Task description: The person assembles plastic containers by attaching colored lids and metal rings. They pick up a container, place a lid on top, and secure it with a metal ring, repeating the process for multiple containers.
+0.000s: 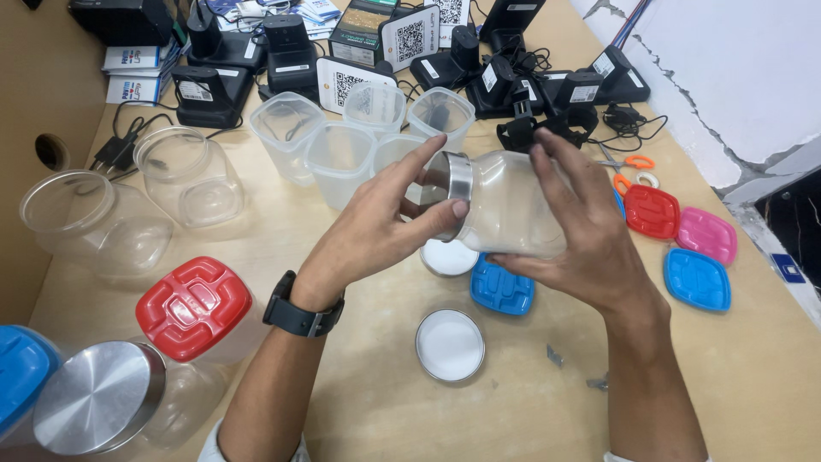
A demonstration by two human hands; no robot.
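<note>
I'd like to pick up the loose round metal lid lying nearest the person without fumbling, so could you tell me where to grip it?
Take the round metal lid by its thin raised rim, pinching opposite edges from straight above. It lies flat on the table, white inside facing up, so there is nothing underneath to hook. The near side is free; the blue lid lies just beyond it.

Clear jar [513,205] sideways, silver lid [455,184] on
</note>
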